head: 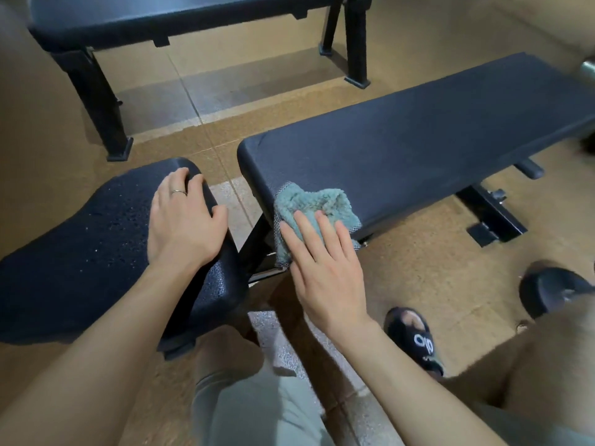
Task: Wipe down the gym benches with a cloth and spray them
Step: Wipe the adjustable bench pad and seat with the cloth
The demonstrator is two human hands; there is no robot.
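Note:
A long black padded bench back pad (418, 133) runs from the centre to the upper right. On its near side edge lies a teal fluffy cloth (314, 209), and my right hand (325, 272) presses it flat with straight fingers. The separate black seat pad (80, 252) at the left is speckled with spray droplets. My left hand (183, 220) rests on its far right corner, fingers curled over the edge. No spray bottle is in view.
A second black flat bench (193, 17) stands at the back across the tan rubber floor. The black steel frame (492, 217) of the near bench juts out at the right. My knees and sandalled foot (415, 339) are below, another dark shoe (553, 291) at the right.

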